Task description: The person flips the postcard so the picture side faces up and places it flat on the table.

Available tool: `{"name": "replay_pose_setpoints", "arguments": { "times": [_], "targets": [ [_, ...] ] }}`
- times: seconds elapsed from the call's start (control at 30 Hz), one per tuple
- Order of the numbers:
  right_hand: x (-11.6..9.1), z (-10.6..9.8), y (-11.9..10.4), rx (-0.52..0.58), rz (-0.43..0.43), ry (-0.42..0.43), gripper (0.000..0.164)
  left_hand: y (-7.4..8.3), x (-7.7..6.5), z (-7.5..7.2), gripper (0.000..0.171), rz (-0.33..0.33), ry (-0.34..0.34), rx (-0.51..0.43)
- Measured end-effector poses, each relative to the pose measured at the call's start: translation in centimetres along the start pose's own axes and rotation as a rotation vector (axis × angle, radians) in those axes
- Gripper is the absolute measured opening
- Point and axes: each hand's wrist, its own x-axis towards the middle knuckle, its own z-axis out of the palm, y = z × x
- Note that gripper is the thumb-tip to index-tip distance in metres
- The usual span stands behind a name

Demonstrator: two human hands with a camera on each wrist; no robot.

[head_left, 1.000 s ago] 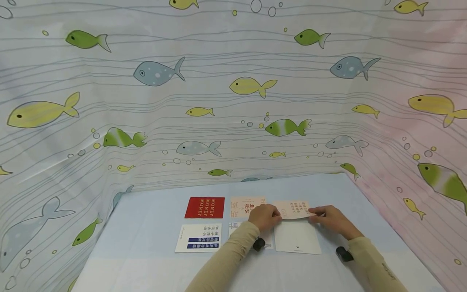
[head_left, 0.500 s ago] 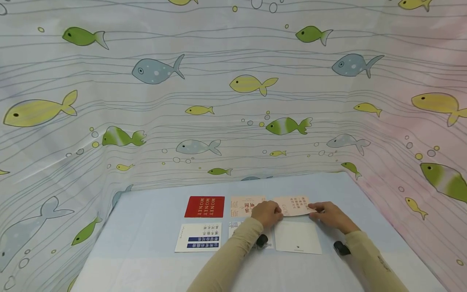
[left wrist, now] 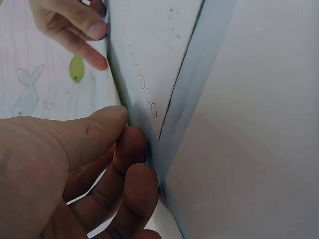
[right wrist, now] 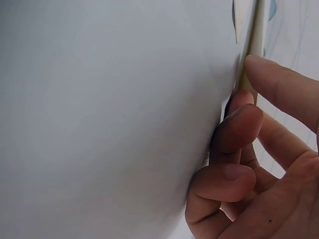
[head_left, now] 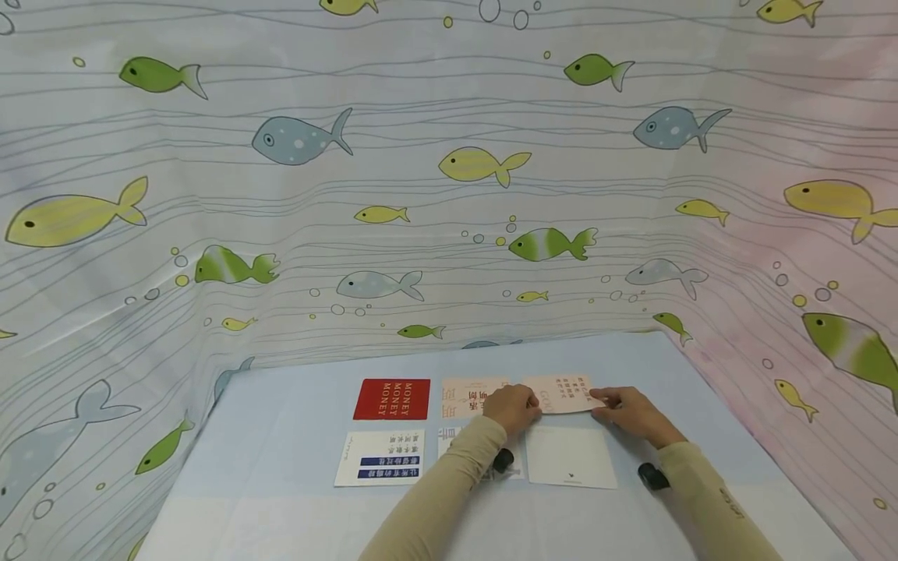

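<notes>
A pale pink card with vertical dark writing lies at the back right, its near edge slightly raised. My left hand pinches its near left corner; my right hand pinches the near right corner. The left wrist view shows the thumb and index fingertip of the left hand meeting at the card's thin edge. In the right wrist view, the thumb and curled fingers of the right hand close on the edge. Directly in front lies a mostly blank white card with a tiny dark mark.
To the left are a peach card with red characters, a red MONEY card and a white card with blue bars. My left forearm partly covers another white card. Fish-patterned sheeting rises behind the pale blue table.
The pink card's near edge has moved back and lower, flattening toward the table and uncovering more of the white card's far edge. Both hands moved slightly with it.
</notes>
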Motion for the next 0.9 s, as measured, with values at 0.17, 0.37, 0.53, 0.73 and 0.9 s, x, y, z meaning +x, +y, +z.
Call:
{"name": "replay_pose_setpoints", "arguments": {
  "times": [0.17,0.37,0.53,0.73,0.9],
  "targets": [
    [0.00,0.04,0.02,0.004,-0.007,0.007,0.053,-0.34,0.34,0.62,0.014,-0.005,-0.002,0.008],
    [0.08,0.43,-0.07,0.028,0.014,-0.006,0.055,-0.22,0.17,0.46,0.011,-0.013,-0.002,0.028],
    [-0.02,0.57,-0.05,0.043,0.012,-0.023,0.057,-0.13,-0.08,0.28,0.008,-0.003,0.014,0.043],
    [-0.35,0.68,-0.08,0.068,0.000,-0.020,0.055,-0.44,-0.08,0.70,0.009,-0.006,0.018,0.033],
    [-0.70,0.78,-0.15,0.044,-0.005,0.002,0.053,-0.65,-0.20,0.94,0.010,-0.010,0.044,0.005]
  ]
}}
